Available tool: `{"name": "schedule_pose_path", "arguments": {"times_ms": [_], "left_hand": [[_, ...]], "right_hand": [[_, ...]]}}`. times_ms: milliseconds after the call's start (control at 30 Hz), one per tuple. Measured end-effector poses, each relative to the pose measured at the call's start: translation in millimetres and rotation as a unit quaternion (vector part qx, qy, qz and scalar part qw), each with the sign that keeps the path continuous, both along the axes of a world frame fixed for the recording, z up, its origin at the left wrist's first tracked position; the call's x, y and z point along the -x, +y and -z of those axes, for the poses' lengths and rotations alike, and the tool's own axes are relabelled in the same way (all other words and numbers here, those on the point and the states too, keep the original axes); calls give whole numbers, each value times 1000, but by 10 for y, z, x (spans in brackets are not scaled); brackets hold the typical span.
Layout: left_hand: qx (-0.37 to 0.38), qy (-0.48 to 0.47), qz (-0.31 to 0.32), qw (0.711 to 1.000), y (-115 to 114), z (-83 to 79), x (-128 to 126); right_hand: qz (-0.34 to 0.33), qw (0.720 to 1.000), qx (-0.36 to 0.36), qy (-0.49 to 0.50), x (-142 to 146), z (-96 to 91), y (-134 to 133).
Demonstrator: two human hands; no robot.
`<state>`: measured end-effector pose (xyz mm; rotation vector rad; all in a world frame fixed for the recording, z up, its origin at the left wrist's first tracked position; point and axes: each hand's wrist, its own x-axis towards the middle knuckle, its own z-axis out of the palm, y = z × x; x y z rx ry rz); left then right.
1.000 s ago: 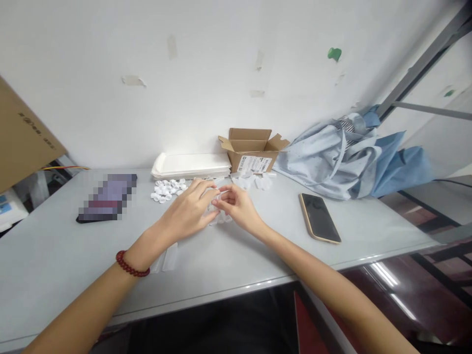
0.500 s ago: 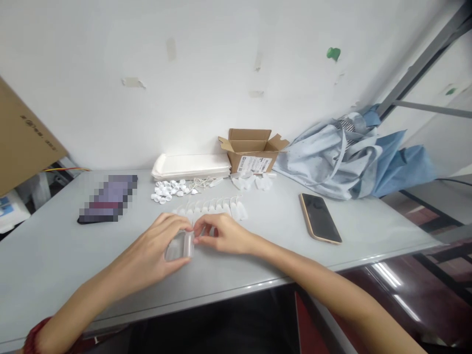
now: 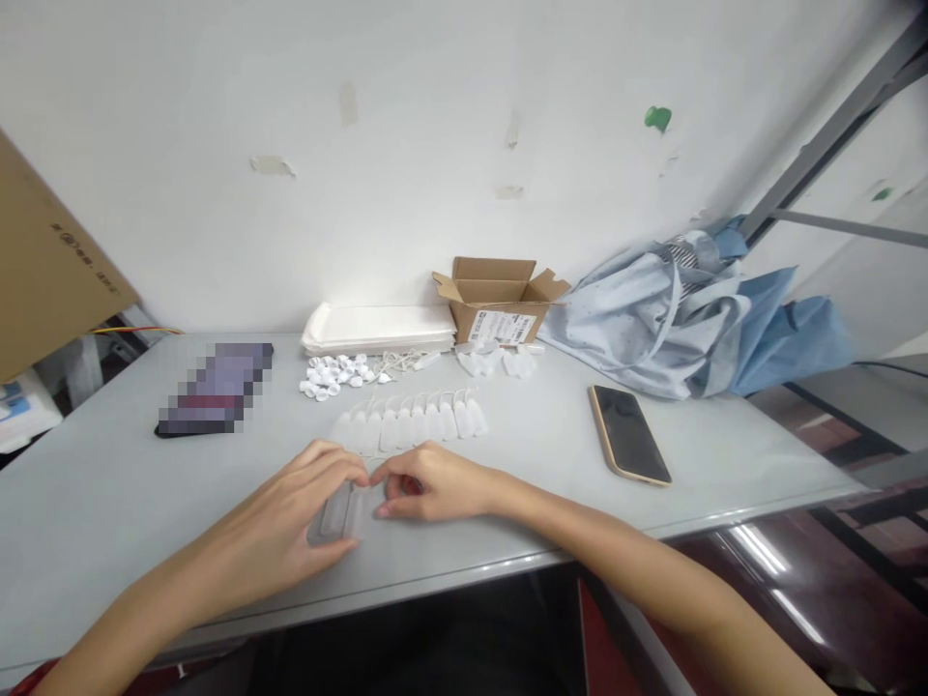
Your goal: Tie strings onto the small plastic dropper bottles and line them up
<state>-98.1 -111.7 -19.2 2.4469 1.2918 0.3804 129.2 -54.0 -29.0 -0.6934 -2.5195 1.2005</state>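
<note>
My left hand [image 3: 294, 507] bends round a few small clear plastic pieces [image 3: 337, 514] low over the front of the table, fingers at their far end and thumb at the near end. Whether they rest on the tabletop, I cannot tell. Close by on the right is my right hand [image 3: 435, 488], fingers curled, with a gap between index finger and thumb. Its index fingertip is at the left fingertips, and nothing shows clearly in its grasp. Beyond both hands lies a row of several flat translucent plastic pieces [image 3: 413, 423] with thin loops at their far ends.
Behind the row are white caps [image 3: 333, 375], tangled pale cords [image 3: 398, 362] and crumpled clear plastic [image 3: 482, 361]. A white stack [image 3: 377, 329] and an open cardboard box [image 3: 497, 304] stand at the wall. A phone [image 3: 629, 435] and blue cloth [image 3: 638, 319] lie right; a blurred-out dark object [image 3: 217, 387] lies left.
Both hands have come slightly nearer to the table's front edge, the left with its clear pieces. My right finger and thumb have parted from the clear piece's side. More of the row shows.
</note>
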Motion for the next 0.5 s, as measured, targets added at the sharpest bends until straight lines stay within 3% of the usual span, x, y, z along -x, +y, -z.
{"name": "schedule_pose_path", "arguments": {"times_ms": [500], "left_hand": [[-27, -10, -3, 1000, 52, 7, -2]], "right_hand": [[5, 1000, -20, -6, 3, 23, -2]]}}
